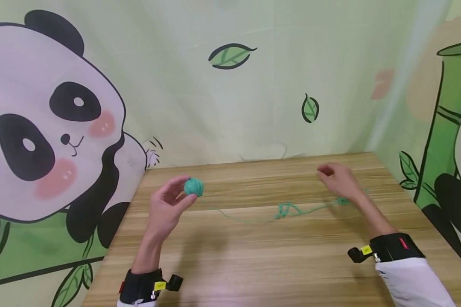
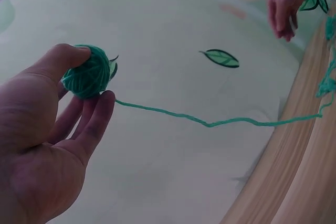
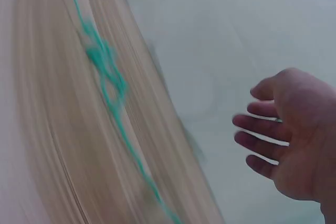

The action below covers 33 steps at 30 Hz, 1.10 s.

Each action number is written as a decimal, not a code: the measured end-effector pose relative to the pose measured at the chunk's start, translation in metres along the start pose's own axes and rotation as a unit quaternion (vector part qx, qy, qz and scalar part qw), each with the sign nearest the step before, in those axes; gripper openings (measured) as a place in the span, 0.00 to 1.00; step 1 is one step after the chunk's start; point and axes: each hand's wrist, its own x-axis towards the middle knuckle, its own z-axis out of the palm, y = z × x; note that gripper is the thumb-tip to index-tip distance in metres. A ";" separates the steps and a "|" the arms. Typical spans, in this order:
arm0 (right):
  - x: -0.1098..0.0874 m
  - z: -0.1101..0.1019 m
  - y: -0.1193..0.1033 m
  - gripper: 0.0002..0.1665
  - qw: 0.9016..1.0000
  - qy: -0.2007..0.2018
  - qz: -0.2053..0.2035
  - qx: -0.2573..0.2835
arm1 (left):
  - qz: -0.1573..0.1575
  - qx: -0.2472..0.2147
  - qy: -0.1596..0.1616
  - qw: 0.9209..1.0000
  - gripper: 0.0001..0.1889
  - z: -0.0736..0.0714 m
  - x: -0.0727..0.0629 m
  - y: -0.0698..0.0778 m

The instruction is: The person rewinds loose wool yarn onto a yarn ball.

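Observation:
A small ball of teal yarn is pinched between the thumb and fingers of my left hand, raised over the left part of the table. In the left wrist view the yarn ball sits at the fingertips, and a single strand runs from it down to the tabletop. Further along, the strand forms a loose tangle on the wood. My right hand is above the table's right side with nothing in it. Its fingers are spread and slightly bent, apart from the yarn.
The wooden table reaches back to a pale green cloth backdrop printed with pandas, leaves and bamboo. A second small clump of yarn lies under the right wrist. Each wrist carries a black band with a small camera.

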 end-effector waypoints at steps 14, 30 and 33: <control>-0.037 0.106 -0.150 0.27 0.887 -0.233 -0.139 0.373 | -0.002 -0.091 -0.158 0.983 0.29 0.070 -0.004 -0.002; -0.048 0.108 -0.163 0.17 0.889 -0.161 -0.126 0.411 | -0.007 -0.077 -0.148 0.986 0.23 0.083 -0.008 -0.007; -0.048 0.107 -0.163 0.15 0.893 -0.148 -0.127 0.405 | -0.005 -0.085 -0.134 0.987 0.25 0.088 -0.010 -0.007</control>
